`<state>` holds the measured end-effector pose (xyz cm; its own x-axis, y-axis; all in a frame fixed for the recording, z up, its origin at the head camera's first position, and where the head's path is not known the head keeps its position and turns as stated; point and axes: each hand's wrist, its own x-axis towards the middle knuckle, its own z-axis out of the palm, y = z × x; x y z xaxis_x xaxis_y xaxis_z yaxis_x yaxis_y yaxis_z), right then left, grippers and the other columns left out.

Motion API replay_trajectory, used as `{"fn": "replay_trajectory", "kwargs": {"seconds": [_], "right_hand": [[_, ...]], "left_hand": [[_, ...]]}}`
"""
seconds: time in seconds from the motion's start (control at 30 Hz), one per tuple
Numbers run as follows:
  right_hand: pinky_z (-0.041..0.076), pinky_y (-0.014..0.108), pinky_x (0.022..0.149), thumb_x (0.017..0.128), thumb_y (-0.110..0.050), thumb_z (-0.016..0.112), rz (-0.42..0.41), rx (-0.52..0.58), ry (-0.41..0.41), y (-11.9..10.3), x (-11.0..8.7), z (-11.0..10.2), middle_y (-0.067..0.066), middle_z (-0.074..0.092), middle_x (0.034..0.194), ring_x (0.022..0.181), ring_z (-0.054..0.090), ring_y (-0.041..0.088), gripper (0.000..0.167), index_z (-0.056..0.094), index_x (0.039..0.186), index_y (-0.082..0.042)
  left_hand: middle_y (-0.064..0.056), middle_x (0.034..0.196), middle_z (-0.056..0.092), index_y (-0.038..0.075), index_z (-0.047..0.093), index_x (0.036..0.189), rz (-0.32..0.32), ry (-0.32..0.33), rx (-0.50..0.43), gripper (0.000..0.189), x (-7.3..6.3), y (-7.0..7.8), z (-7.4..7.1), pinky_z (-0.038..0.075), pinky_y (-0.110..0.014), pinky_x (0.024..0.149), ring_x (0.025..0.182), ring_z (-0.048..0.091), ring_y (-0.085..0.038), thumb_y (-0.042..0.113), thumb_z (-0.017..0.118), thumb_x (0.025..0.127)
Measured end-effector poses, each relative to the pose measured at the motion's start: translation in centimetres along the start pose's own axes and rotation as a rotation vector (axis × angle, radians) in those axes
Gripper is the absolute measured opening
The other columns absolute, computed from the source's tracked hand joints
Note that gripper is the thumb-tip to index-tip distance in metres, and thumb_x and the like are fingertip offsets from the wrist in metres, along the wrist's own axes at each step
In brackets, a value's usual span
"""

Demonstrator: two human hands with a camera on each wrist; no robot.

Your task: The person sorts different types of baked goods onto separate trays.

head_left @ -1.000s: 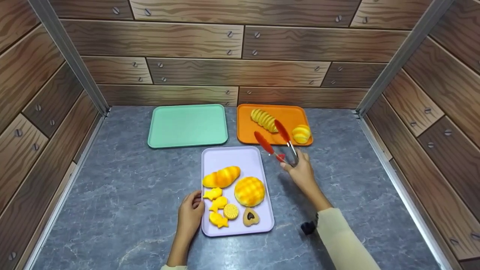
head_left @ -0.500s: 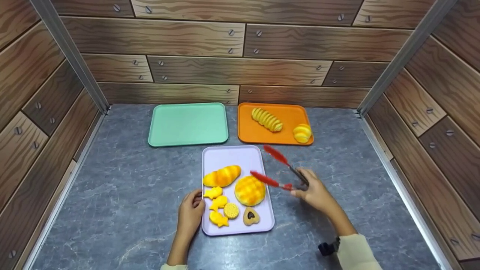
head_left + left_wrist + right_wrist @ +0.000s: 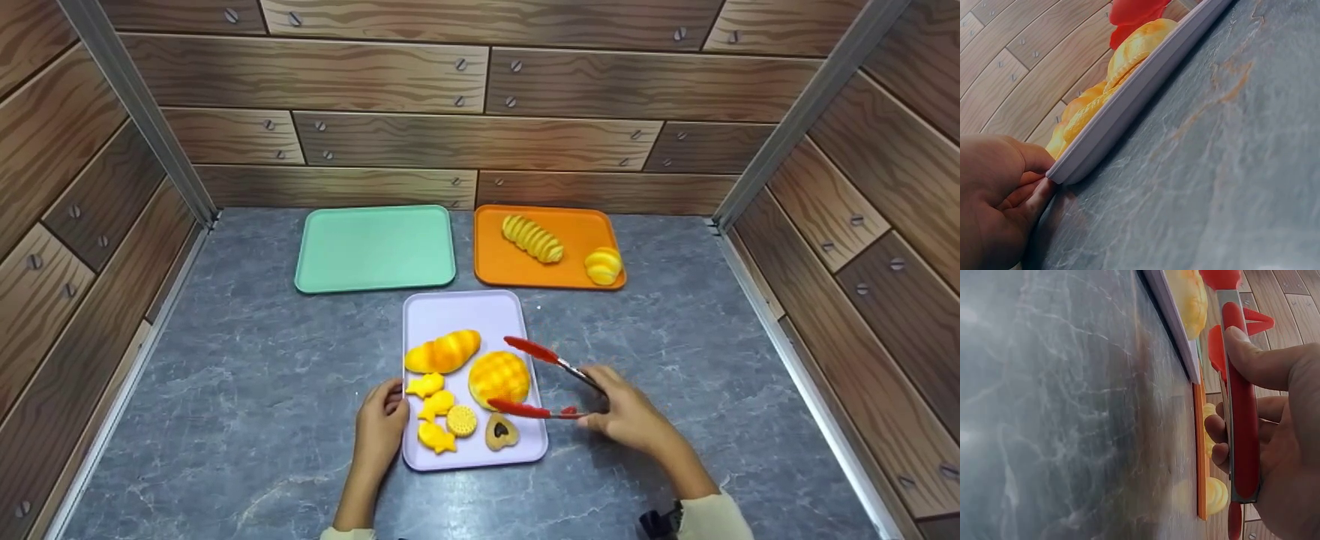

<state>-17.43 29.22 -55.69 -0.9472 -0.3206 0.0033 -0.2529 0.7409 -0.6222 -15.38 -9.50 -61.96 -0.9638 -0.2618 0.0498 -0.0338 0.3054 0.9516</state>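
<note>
Wood-patterned walls (image 3: 375, 75) back the worktop (image 3: 247, 420). The right hand (image 3: 630, 416) curls its fingers (image 3: 1220, 453) round spread tongs (image 3: 531, 349); the left hand (image 3: 381, 421) pinches the lilac tray (image 3: 457, 311). The round bun (image 3: 499, 377) on it looks light, squashy, best taken gently by its sides.

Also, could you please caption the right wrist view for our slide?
Right-hand grip on red-and-silver metal tongs, rectangular orange tray beyond.

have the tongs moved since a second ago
Yes: the tongs have moved from over the orange tray down the head view, tips now over the purple tray.
</note>
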Motion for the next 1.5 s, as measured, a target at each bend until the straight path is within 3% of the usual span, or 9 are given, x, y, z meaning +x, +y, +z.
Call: {"fn": "replay_trajectory", "kwargs": {"seconds": [0.37,0.53,0.77,1.13,1.37,1.5], "right_hand": [[0.046,0.054,0.107,0.080,-0.023,0.084,-0.002,-0.131,-0.020,-0.84,0.19,0.44,0.006,0.054,0.144,0.125,0.055,0.028,0.076,0.050,0.147,-0.011],[0.045,0.057,0.109,0.081,-0.025,0.083,-0.006,-0.137,-0.017,-0.92,0.34,0.42,0.006,0.054,0.144,0.129,0.054,0.029,0.073,0.052,0.146,-0.011],[0.051,0.050,0.097,0.081,-0.021,0.083,-0.083,-0.161,0.029,-0.71,0.28,0.46,0.002,0.060,0.133,0.110,0.059,0.022,0.067,0.057,0.141,-0.012],[0.050,0.052,0.102,0.085,-0.026,0.080,-0.037,-0.151,0.026,-0.75,0.14,0.63,0.002,0.058,0.138,0.117,0.058,0.023,0.065,0.055,0.144,-0.013],[0.053,0.044,0.084,0.085,-0.021,0.081,-0.061,-0.129,0.081,-1.02,0.17,0.09,0.006,0.061,0.127,0.099,0.061,0.024,0.065,0.055,0.143,-0.011],[0.055,0.044,0.082,0.084,-0.018,0.081,-0.097,-0.128,0.134,-0.98,0.40,-0.33,0.008,0.062,0.127,0.099,0.063,0.027,0.065,0.055,0.142,-0.007]], "left_hand": [[-0.019,0.115,0.066,-0.006,0.064,0.126,-0.014,-0.003,0.003,0.034,0.06,0.11,0.03,0.058,-0.039,0.092,0.101,0.067,-0.028,-0.001,0.062,0.092],[-0.018,0.116,0.066,-0.004,0.064,0.126,-0.022,-0.008,0.005,0.034,0.03,0.21,0.05,0.058,-0.038,0.093,0.102,0.067,-0.026,0.001,0.062,0.093],[-0.018,0.114,0.066,-0.005,0.064,0.125,-0.016,0.003,0.008,0.034,0.05,0.30,0.07,0.058,-0.037,0.091,0.101,0.066,-0.026,-0.001,0.062,0.092],[-0.018,0.116,0.066,-0.003,0.064,0.128,-0.042,-0.011,0.003,0.034,0.06,0.24,0.06,0.057,-0.040,0.094,0.103,0.066,-0.026,0.002,0.061,0.094],[-0.018,0.115,0.066,-0.004,0.064,0.127,-0.031,-0.011,-0.005,0.034,0.07,0.08,0.08,0.057,-0.040,0.094,0.102,0.066,-0.026,0.001,0.061,0.094],[-0.018,0.116,0.066,-0.004,0.063,0.127,-0.030,-0.016,-0.010,0.034,0.06,-0.02,0.09,0.057,-0.040,0.094,0.103,0.066,-0.027,0.001,0.061,0.094]]}}
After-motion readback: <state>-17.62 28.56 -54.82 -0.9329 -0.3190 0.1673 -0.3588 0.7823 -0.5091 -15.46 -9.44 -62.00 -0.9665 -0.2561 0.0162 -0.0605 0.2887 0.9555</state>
